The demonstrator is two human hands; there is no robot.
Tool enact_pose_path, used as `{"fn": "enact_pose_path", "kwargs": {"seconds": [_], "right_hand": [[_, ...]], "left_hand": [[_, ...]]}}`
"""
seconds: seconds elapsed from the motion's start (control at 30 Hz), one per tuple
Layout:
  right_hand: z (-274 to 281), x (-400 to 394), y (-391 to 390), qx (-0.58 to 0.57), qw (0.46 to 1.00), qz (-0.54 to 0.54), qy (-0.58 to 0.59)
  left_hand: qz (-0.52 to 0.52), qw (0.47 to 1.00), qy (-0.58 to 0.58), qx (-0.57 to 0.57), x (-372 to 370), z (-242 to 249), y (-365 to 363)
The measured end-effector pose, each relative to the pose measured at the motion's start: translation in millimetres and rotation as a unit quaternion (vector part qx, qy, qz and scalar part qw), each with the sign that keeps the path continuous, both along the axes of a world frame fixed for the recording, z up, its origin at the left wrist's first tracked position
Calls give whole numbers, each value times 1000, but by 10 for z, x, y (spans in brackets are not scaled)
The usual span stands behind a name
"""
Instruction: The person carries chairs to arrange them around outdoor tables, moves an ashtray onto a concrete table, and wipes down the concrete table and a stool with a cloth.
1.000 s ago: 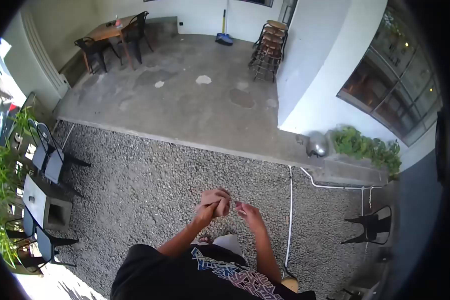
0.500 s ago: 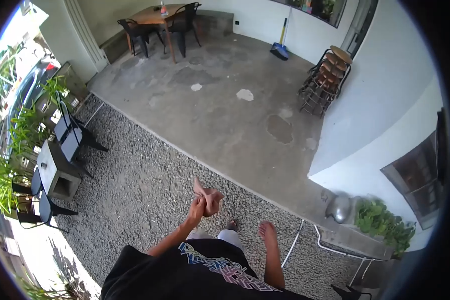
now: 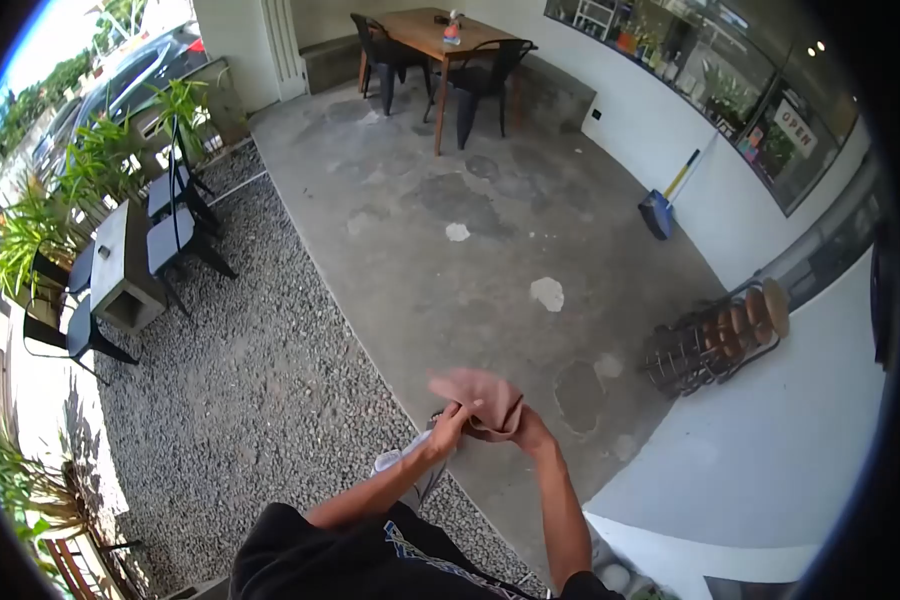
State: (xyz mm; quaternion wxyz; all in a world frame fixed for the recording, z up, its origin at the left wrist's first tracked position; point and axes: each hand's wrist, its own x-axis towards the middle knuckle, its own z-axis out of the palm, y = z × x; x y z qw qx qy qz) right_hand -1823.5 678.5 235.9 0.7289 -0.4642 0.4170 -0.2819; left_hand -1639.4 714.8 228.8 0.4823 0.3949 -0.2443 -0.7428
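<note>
A pinkish-brown cloth (image 3: 482, 395) is bunched up in front of me, its upper left part smeared by motion. My left hand (image 3: 452, 424) is closed on its left side, fingers over the fabric. On the right, my right hand (image 3: 534, 434) is closed at the cloth's edge, its fingers partly hidden by the folds. Below the hands, part of a foot and pale trouser leg (image 3: 388, 460) show at the border of gravel and concrete.
A wooden table (image 3: 395, 27) with black metal chairs (image 3: 483, 88) stands at the back. A blue broom (image 3: 658, 212) leans on the right wall, near stacked stools (image 3: 725, 330). Along the left are chairs, a concrete block table (image 3: 120, 255) and plants (image 3: 30, 235).
My right hand has come up from my side to the cloth, which is more spread out. The view has turned right, and I have moved towards the concrete floor.
</note>
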Motion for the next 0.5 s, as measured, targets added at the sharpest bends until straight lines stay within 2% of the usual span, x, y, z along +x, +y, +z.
{"fn": "enact_pose_path", "kwargs": {"seconds": [0.07,0.1,0.17,0.23,0.3,0.33,0.4,0.43,0.5], "right_hand": [[328,-91,-487,188,966,-86,-158],[494,-164,-702,190,969,-77,-140],[938,-243,-1092,202,971,-60,-116],[1347,-269,-1411,178,979,-91,-39],[1595,-287,-1798,173,980,-81,-45],[1675,-280,-1979,128,984,-123,-23],[1736,-274,-2329,46,979,-196,21],[1786,-268,-2481,52,980,-189,20],[2048,-184,-2845,21,968,-246,-34]], "left_hand": [[26,999,-28,8,-119,489,-603],[39,999,-26,-3,-120,689,-948],[-52,978,-202,-4,-146,973,-1316],[-21,981,-192,-18,-184,1184,-1656],[5,981,-192,-3,-137,1465,-2064],[13,980,-197,-4,-115,1537,-2310],[111,982,-149,-30,-73,1596,-2767],[128,985,-116,-5,-48,1618,-3015],[125,983,-133,-23,2,1732,-3458]]}}
